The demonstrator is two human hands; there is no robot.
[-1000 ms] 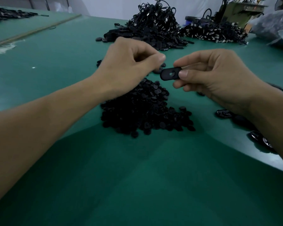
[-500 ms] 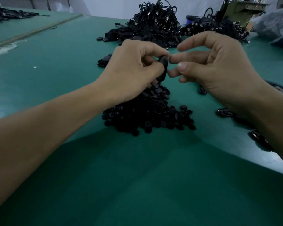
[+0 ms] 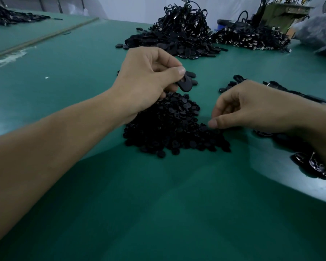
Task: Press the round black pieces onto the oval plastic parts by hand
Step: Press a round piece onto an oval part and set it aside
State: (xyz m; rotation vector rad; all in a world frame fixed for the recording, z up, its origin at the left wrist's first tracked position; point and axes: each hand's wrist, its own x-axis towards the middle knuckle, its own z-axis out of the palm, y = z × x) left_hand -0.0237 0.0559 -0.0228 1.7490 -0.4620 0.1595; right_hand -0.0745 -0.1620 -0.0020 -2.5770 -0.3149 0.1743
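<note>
Worktop (image 3: 64,76) under my hands: plain green, unpatterned. Heap of round pieces (image 3: 173,127): uniformly black. Oval part (image 3: 185,84) in my left hand (image 3: 145,81): black (matte). Far cable pile (image 3: 184,29): black with pale metallic flecks.

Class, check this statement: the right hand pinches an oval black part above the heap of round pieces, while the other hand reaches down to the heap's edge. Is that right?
One detail is wrong: the hands are swapped. The head view shows the left hand pinching the oval part above the heap of round pieces, while the right hand reaches down to the heap's edge.
</note>
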